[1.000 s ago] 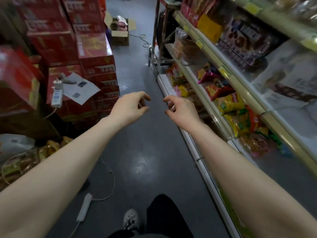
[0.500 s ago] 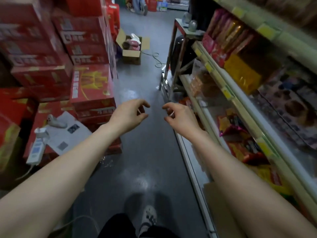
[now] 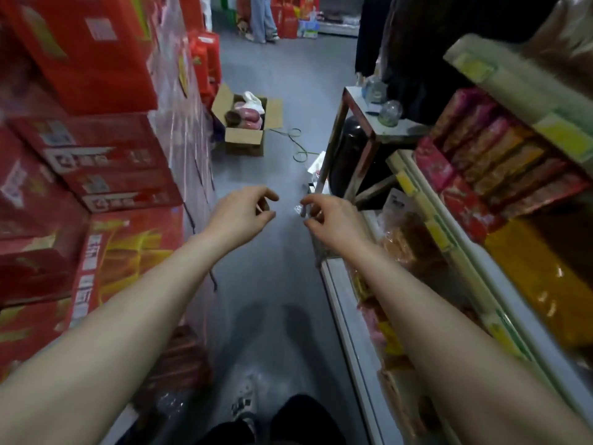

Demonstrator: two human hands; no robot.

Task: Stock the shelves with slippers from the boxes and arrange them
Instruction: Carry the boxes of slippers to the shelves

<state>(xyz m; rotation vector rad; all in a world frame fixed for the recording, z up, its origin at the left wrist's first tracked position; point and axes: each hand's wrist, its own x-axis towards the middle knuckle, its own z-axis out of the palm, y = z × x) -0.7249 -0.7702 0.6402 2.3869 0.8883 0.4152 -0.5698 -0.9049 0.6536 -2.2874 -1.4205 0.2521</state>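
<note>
An open cardboard box (image 3: 245, 141) stands on the grey aisle floor ahead, against the left stacks. Pink and dark slippers (image 3: 246, 115) and a white bag fill it. My left hand (image 3: 240, 215) and my right hand (image 3: 332, 221) are stretched out in front of me at mid-height, well short of the box. Both have loosely curled fingers and hold nothing. The two hands are about a hand's width apart.
Stacked red cartons (image 3: 106, 175) wall the left side. Shelves (image 3: 449, 239) of snack packets run along the right. A small wooden table (image 3: 372, 123) with glass jars stands beyond the shelf end. A green cord (image 3: 296, 144) lies on the floor. A person's legs (image 3: 261, 17) show far ahead.
I have walked forward down the aisle; the slipper box is nearer and larger in view. My hands keep the same outstretched pose.
</note>
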